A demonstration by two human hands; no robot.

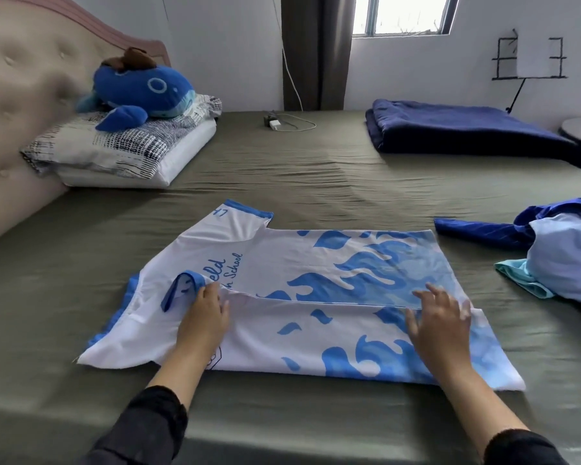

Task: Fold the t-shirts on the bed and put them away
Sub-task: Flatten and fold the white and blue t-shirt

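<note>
White-and-blue t-shirt (316, 280) lies mid-bed (282, 169), near long edge folded over the middle. Left hand (203, 317) flat near the collar, fingers spread, holding nothing; right hand (440, 317) likewise near the hem. Probably pressing the fold so it keeps. Unfolded pile (557, 253) waits at right.

White-and-blue t-shirt (316, 263) lies flat, near side folded.

Soft daylight from window (404, 14), panes blown out. Headboard (17, 95) smeared by blur. Wide-angle bending at edges. Near bed (282, 169) edge shadowed.
</note>
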